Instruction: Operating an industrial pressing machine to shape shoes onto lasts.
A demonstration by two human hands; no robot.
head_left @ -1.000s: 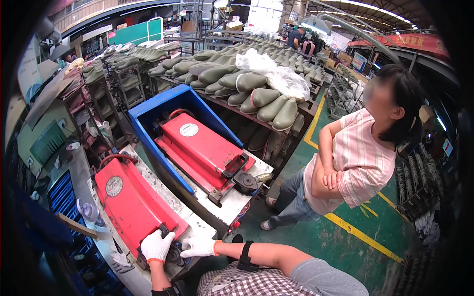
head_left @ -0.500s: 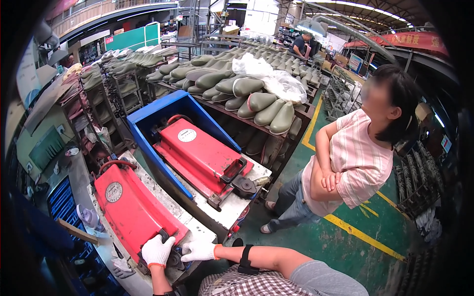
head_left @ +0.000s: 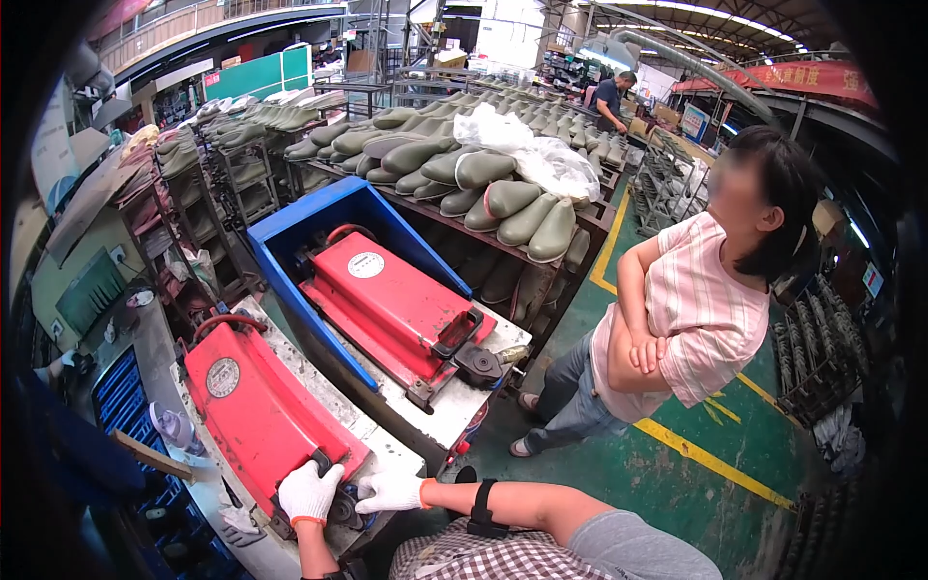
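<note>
My left hand point(head_left: 309, 491), in a white knit glove with an orange cuff, is closed around the black handle point(head_left: 322, 460) at the near end of a long red machine cover point(head_left: 253, 391). Just to its right is my right hand point(head_left: 390, 491), gloved the same way. Its fingers reach left, apart, beside a dark round part point(head_left: 345, 507) at the machine's front; whether they touch it I cannot tell. The red cover lies down on a worn white bench top point(head_left: 391, 454).
A second red machine point(head_left: 391, 304) sits inside a blue guard point(head_left: 290, 227). Behind it, racks hold many olive-green shoe-shaped forms point(head_left: 512, 198) and plastic sheeting point(head_left: 556, 164). At right stands a person with folded arms point(head_left: 677, 319). A blue crate point(head_left: 126, 396) lies left.
My hands and the machines stay in place. The distant worker at the back has shifted right and stands higher in view. A pale shape has appeared at the far left edge.
</note>
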